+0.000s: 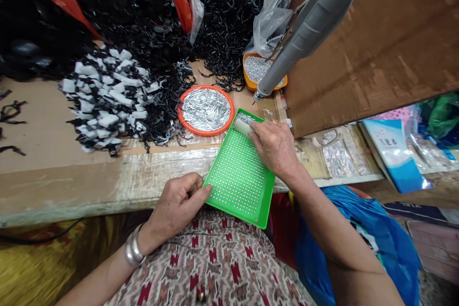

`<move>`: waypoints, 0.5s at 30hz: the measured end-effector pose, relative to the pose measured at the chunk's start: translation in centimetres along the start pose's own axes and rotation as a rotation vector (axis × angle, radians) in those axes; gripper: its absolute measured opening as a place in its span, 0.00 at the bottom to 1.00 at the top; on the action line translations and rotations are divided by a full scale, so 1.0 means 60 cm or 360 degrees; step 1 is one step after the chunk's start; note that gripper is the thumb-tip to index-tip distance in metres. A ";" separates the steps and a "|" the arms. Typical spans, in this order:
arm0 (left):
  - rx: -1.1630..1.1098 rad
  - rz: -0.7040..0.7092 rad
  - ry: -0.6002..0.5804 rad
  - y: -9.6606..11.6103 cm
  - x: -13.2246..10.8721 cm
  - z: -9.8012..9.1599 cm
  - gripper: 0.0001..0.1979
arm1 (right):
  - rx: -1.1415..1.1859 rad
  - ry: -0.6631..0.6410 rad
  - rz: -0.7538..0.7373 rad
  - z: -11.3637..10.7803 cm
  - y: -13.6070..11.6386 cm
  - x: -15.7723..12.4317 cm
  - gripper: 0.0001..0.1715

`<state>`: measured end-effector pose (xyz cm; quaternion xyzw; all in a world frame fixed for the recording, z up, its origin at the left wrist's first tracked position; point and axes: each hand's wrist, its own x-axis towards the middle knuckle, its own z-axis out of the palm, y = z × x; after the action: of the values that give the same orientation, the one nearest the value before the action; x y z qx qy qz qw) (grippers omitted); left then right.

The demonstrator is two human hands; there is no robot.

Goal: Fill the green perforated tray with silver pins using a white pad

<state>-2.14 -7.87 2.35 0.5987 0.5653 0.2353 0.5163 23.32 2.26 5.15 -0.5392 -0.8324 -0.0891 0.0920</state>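
While the L hand (181,201) grips the near-left edge of the green tray (266,201), thumb atop the rim, fingers curled (tips hidden), the R hand (274,146) is closed round a white bar (243,127) at the tray's far end; can't see all its fingertips. Tray seems to rest on the front edge of the bench (161,167), near side overhanging. Loose metal bits (245,117) lie just past the bar, inside the tray; its floor is dotted w/ pale specks.

Just off the tray's far-left corner: red-orange bowl (206,132) of silver pins. Above its far-right corner: grey power driver (304,38), tip down.

Prob. best: bar flat & square to the tray floor, light even pressure so bits don't slip under; L hand firm, esp. given the overhang, so nothing spills; R knuckles clear of the driver tip.
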 end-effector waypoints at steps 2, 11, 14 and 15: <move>-0.0001 0.0005 -0.0003 -0.003 -0.001 -0.001 0.19 | -0.0001 0.0017 0.0002 0.001 0.000 0.000 0.09; -0.0019 0.0017 -0.0007 0.003 0.000 -0.001 0.20 | 0.0026 0.0057 -0.0008 -0.001 0.004 -0.005 0.10; -0.0019 0.0017 -0.0010 0.003 0.000 -0.002 0.19 | 0.0027 0.0054 -0.0014 -0.008 0.004 -0.011 0.11; -0.0022 0.0015 -0.0010 0.003 0.000 -0.003 0.19 | 0.0034 0.0048 -0.0015 -0.010 0.003 -0.013 0.11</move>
<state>-2.20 -7.80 2.58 0.5985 0.5592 0.2400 0.5210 23.85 1.51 5.53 -0.5330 -0.8343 -0.0888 0.1098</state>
